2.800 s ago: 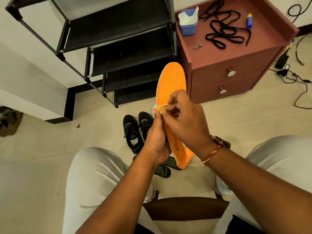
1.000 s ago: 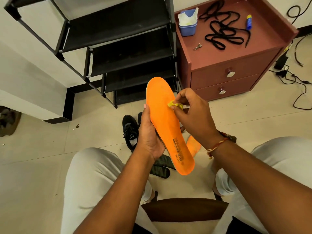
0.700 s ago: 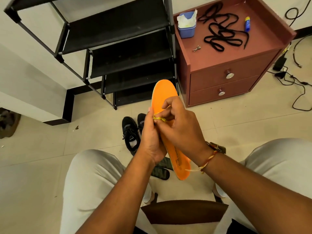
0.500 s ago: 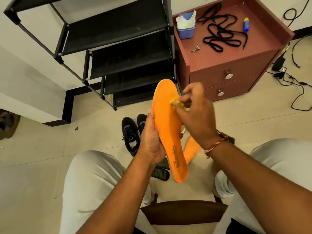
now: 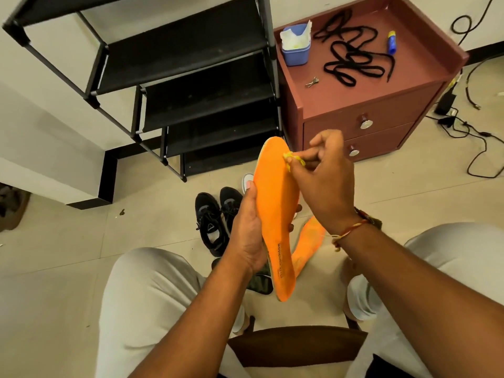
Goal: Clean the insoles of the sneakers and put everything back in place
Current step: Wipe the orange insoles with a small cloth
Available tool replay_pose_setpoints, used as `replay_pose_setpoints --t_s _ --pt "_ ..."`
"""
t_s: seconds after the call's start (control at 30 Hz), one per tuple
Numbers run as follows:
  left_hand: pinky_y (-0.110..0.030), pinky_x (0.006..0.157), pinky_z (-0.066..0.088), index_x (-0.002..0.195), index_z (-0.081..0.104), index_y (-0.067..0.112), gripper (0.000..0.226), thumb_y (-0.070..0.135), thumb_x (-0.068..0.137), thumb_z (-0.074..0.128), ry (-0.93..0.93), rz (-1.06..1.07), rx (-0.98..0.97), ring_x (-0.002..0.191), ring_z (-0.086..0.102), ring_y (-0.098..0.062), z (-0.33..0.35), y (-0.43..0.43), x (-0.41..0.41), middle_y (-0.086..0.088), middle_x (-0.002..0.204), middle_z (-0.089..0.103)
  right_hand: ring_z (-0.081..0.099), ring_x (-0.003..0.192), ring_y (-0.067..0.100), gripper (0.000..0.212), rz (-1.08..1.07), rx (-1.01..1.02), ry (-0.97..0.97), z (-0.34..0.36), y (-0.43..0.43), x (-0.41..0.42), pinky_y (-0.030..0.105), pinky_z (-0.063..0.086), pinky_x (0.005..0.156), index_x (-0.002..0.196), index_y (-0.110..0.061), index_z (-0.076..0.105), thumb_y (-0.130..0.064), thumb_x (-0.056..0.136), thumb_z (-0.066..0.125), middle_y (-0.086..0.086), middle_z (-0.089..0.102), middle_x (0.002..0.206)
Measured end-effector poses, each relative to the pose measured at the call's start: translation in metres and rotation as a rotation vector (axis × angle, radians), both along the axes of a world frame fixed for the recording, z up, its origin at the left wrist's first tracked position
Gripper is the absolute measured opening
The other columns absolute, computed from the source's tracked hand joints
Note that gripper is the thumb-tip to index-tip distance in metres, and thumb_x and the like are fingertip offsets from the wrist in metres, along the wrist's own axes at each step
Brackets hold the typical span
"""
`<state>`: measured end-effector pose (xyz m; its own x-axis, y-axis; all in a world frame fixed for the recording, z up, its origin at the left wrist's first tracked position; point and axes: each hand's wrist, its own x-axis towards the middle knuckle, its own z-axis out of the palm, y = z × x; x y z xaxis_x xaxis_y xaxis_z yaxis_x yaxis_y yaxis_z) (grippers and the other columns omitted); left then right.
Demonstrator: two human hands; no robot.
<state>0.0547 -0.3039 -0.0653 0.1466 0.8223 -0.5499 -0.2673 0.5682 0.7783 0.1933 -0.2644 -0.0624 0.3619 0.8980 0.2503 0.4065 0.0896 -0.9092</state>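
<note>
An orange insole [image 5: 275, 203] stands upright between my knees, toe end up. My left hand [image 5: 246, 230] grips it from the left side around its middle. My right hand [image 5: 321, 175] pinches a small yellow cloth [image 5: 293, 158] and presses it against the insole's right edge near the toe. A second orange insole [image 5: 309, 242] lies on the floor below, partly hidden by my right wrist. Two black sneakers [image 5: 215, 216] stand on the floor just left of my left hand.
A black shoe rack [image 5: 191, 85] stands ahead on the left. To its right, a maroon drawer cabinet [image 5: 362, 85] carries black laces [image 5: 351, 58], a blue tub with cloths [image 5: 296, 49], a small blue bottle [image 5: 392, 42] and keys [image 5: 312, 82]. Cables [image 5: 474, 132] trail across the floor at right.
My right hand has rubbed the yellow cloth back and forth across the insole and now sits at the right edge near the toe. My left hand has kept its hold.
</note>
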Motion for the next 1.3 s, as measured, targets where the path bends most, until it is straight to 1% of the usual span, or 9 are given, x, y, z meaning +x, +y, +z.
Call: replay_pose_setpoints --t_s 0.13,0.23,0.37,0.47,0.6,0.7,0.93,1.17,1.3 --pt "-0.059 0.101 0.048 0.122 0.064 0.029 0.050 0.062 0.099 0.033 0.039 0.011 0.016 0.111 0.068 -0.035 0.001 0.003 0.001 -0.009 0.113 0.075 0.068 0.085 0.001 0.039 0.132 0.024 0.022 0.006 -0.014 -0.015 0.018 0.057 0.074 0.108 -0.025 0.044 -0.024 0.087 0.076 -0.010 0.071 0.087" --pt "-0.058 0.101 0.048 0.116 0.070 0.035 0.048 0.058 0.103 0.030 0.051 -0.004 0.047 0.115 0.066 -0.033 0.003 0.001 0.002 -0.008 0.117 0.074 0.068 0.085 0.002 0.042 0.204 0.075 -0.025 0.011 -0.019 -0.027 0.013 0.054 0.074 0.109 -0.029 0.042 -0.024 0.086 0.077 -0.010 0.070 0.088" --pt "-0.046 0.088 0.054 0.121 0.054 0.039 0.036 0.057 0.103 0.027 0.095 -0.079 0.065 0.093 0.075 -0.020 0.003 -0.003 0.005 0.002 0.101 0.078 0.068 0.082 0.003 0.039 0.024 0.046 -0.008 0.004 0.000 -0.003 0.013 0.053 0.071 0.106 -0.027 0.042 -0.023 0.086 0.076 -0.010 0.069 0.086" --pt "-0.046 0.091 0.052 0.112 0.047 0.044 0.025 0.055 0.104 0.026 0.102 -0.096 0.062 0.088 0.076 -0.017 0.005 -0.004 0.006 0.008 0.092 0.078 0.069 0.081 0.005 0.038 -0.080 -0.020 0.036 -0.002 0.006 0.012 0.010 0.052 0.066 0.106 -0.025 0.042 -0.023 0.087 0.075 -0.007 0.070 0.087" --pt "-0.046 0.092 0.053 0.110 0.049 0.043 0.027 0.055 0.104 0.024 0.145 -0.104 0.088 0.088 0.075 -0.013 0.006 -0.001 0.004 0.013 0.089 0.077 0.068 0.086 0.003 0.037 0.013 0.035 0.038 0.001 -0.001 0.002 0.017 0.057 0.073 0.108 -0.024 0.044 -0.024 0.088 0.074 -0.007 0.071 0.091" --pt "-0.047 0.095 0.053 0.106 0.049 0.043 0.029 0.053 0.105 0.022 0.205 -0.121 0.116 0.083 0.074 -0.005 0.009 0.000 0.002 0.021 0.083 0.075 0.067 0.088 0.002 0.037 0.097 0.066 0.062 0.006 -0.005 -0.003 0.013 0.054 0.075 0.109 -0.024 0.044 -0.026 0.088 0.075 -0.010 0.070 0.090" --pt "-0.048 0.097 0.051 0.104 0.048 0.042 0.024 0.051 0.105 0.026 0.199 -0.163 0.083 0.083 0.074 -0.009 0.009 -0.001 0.007 0.009 0.088 0.076 0.068 0.083 0.004 0.036 -0.036 -0.022 0.041 -0.005 0.008 0.016 0.022 0.058 0.070 0.107 -0.025 0.043 -0.023 0.088 0.074 -0.007 0.070 0.088" --pt "-0.055 0.098 0.051 0.109 0.055 0.041 0.035 0.053 0.106 0.022 0.219 -0.177 0.110 0.088 0.074 -0.009 0.009 0.002 0.004 0.016 0.089 0.077 0.067 0.088 0.004 0.036 0.141 0.049 0.055 0.004 -0.003 -0.004 0.012 0.053 0.075 0.109 -0.023 0.046 -0.025 0.088 0.075 -0.009 0.069 0.091" --pt "-0.048 0.094 0.052 0.106 0.050 0.042 0.027 0.052 0.105 0.025 0.172 -0.156 0.089 0.086 0.075 -0.012 0.009 -0.001 0.006 0.013 0.088 0.077 0.066 0.083 0.002 0.035 0.020 -0.023 0.049 -0.004 0.008 0.013 0.015 0.055 0.071 0.107 -0.025 0.044 -0.020 0.088 0.074 -0.010 0.067 0.089"
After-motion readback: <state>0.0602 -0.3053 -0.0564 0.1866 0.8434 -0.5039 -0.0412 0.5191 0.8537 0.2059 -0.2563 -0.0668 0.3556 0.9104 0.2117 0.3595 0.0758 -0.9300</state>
